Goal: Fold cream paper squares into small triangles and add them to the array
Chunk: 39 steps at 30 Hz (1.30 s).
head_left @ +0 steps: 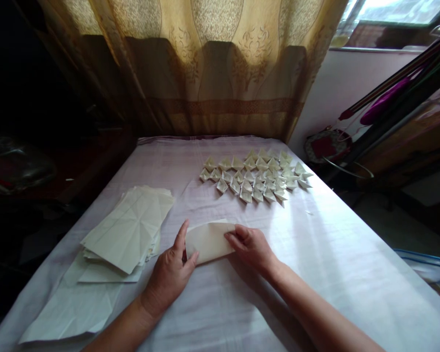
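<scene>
A folded sheet of paper (209, 242) is held between my two hands above the cloth-covered table, its top edge bowed. My left hand (176, 261) grips the sheet's left end, thumb in front and fingers behind. At the right end, my right hand (250, 244) pinches the paper between thumb and fingers. Beyond them stand several small folded paper boats (258, 176), packed close in rows. To the left of my left hand lies a stack of creased paper sheets (132, 227), with a larger loose sheet (77, 305) partly under it.
A pale checked cloth (352, 274) covers the table. Behind its far edge hangs a gold curtain (220, 73). A patterned bag (328, 144) is off the right side, and a blue-rimmed container (425, 264) sits below the right edge.
</scene>
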{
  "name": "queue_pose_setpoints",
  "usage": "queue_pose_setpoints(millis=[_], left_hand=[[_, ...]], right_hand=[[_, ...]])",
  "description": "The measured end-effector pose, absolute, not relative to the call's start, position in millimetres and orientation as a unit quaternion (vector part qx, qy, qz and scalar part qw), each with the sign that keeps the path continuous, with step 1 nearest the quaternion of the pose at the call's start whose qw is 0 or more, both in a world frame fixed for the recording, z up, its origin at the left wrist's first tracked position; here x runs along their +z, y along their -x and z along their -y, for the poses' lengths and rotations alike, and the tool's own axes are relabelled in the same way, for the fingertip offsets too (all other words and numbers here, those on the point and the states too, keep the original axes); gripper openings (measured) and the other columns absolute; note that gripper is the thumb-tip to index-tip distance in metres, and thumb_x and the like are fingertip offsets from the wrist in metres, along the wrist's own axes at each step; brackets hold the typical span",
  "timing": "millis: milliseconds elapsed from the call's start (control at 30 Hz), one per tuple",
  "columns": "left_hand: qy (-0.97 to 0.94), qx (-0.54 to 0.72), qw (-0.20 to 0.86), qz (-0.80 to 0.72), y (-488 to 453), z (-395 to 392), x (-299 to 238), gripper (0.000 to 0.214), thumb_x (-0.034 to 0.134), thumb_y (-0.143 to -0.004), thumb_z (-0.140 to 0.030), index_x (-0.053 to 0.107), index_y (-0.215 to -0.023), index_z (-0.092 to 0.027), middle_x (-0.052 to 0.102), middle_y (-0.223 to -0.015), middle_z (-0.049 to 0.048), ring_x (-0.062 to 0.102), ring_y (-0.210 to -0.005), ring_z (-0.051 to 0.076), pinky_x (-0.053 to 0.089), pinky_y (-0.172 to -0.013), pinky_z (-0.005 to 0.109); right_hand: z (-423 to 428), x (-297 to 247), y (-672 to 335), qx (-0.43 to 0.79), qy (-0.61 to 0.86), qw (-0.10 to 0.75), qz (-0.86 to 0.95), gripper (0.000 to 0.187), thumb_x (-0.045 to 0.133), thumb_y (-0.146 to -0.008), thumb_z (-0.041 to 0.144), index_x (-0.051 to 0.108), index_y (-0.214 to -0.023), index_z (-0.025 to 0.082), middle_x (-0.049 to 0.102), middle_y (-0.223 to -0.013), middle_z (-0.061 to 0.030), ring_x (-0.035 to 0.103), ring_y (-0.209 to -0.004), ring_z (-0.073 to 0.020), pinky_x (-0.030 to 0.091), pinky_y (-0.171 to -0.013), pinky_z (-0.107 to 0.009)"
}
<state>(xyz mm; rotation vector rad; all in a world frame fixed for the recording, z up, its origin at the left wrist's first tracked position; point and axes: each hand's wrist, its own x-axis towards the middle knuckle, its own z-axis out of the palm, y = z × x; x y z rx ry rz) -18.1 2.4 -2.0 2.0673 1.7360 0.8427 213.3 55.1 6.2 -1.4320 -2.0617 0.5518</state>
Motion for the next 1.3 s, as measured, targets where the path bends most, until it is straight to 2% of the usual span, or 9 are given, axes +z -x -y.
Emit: queue_pose_setpoints(millis=[100,167,233,300,400,600,800,1067,1300], left_hand=[[-0.747,0.301,0.04,-0.592,18,-6,-5,0.082,0.056,-0.086,-0.023,0.013,-0.156,-0.019,0.069,-0.1,0.0078,0.069,-0.091,0.023,0.056,-0.08,0.035],[-0.765,0.294,-0.03,-0.573,16,-6,-3,0.072,0.058,-0.086,-0.021,0.029,-0.151,-0.02,0.058,-0.13,0.0175,0.06,-0.117,0.03,0.052,-0.094,0.044],[-0.793,0.27,-0.065,-0.542,13,-6,0,0.05,0.056,-0.088,-0.021,0.051,-0.137,-0.022,0.048,-0.144,0.0174,0.049,-0.13,0.033,0.045,-0.102,0.05],[-0.834,0.239,-0.062,-0.493,7,-4,3,0.036,0.052,-0.092,-0.024,0.06,-0.128,-0.024,0.052,-0.144,0.0116,0.045,-0.135,0.031,0.037,-0.11,0.052],[-0.868,0.201,-0.054,-0.452,-2,-2,3,0.041,0.05,-0.096,-0.038,0.057,-0.133,-0.022,0.059,-0.139,0.0079,0.047,-0.134,0.027,0.029,-0.116,0.049],[-0.872,0.171,-0.066,-0.453,-7,1,-8,0.054,0.048,-0.096,-0.049,0.049,-0.141,-0.019,0.058,-0.141,0.0079,0.049,-0.132,0.026,0.032,-0.113,0.044],[-0.874,0.141,-0.052,-0.462,-3,0,-5,0.059,0.054,-0.093,-0.05,0.046,-0.144,-0.021,0.054,-0.145,0.0067,0.045,-0.136,0.026,0.033,-0.112,0.043],[-0.874,0.139,-0.045,-0.464,-4,0,-2,0.06,0.055,-0.093,-0.048,0.045,-0.144,-0.019,0.052,-0.146,0.0073,0.043,-0.137,0.027,0.034,-0.112,0.045],[-0.866,0.151,-0.03,-0.476,-5,-1,-1,0.056,0.047,-0.095,-0.054,0.049,-0.141,-0.023,0.055,-0.144,0.0049,0.046,-0.135,0.025,0.034,-0.112,0.042]], right_hand=[[-56,-2,-205,0.141,0.525,0.28,0.792,0.033,0.051,-0.091,0.031,0.049,-0.06,0.022,0.058,-0.051,0.0034,0.05,-0.045,-0.0114,0.027,-0.048,-0.023],[-55,-5,-202,0.108,0.509,0.28,0.807,0.03,0.05,-0.093,0.029,0.052,-0.064,0.022,0.062,-0.055,0.0021,0.055,-0.048,-0.0123,0.028,-0.051,-0.024],[-53,-6,-201,0.087,0.504,0.284,0.811,0.029,0.049,-0.095,0.029,0.055,-0.068,0.022,0.064,-0.058,0.0012,0.058,-0.051,-0.013,0.03,-0.053,-0.024],[-53,-7,-201,0.077,0.504,0.286,0.811,0.027,0.048,-0.096,0.028,0.057,-0.071,0.022,0.065,-0.059,0.0009,0.06,-0.052,-0.0135,0.031,-0.054,-0.024],[-53,-8,-200,0.072,0.508,0.286,0.809,0.025,0.047,-0.096,0.028,0.059,-0.075,0.022,0.067,-0.062,0.0003,0.062,-0.054,-0.0139,0.033,-0.055,-0.024],[-52,-11,-198,0.041,0.523,0.307,0.794,0.019,0.045,-0.096,0.029,0.062,-0.097,0.02,0.07,-0.071,-0.0028,0.064,-0.06,-0.0161,0.04,-0.058,-0.025],[-52,-10,-198,0.049,0.547,0.301,0.78,0.032,0.048,-0.095,0.031,0.057,-0.121,0.014,0.067,-0.069,0.0007,0.062,-0.056,-0.0146,0.042,-0.057,-0.025],[-53,-11,-198,0.044,0.552,0.293,0.78,0.034,0.048,-0.095,0.032,0.057,-0.122,0.014,0.068,-0.074,-0.0006,0.063,-0.059,-0.015,0.045,-0.059,-0.026],[-53,-11,-198,0.034,0.549,0.289,0.784,0.032,0.049,-0.095,0.031,0.058,-0.121,0.014,0.067,-0.074,-0.0001,0.063,-0.059,-0.015,0.045,-0.059,-0.026]])
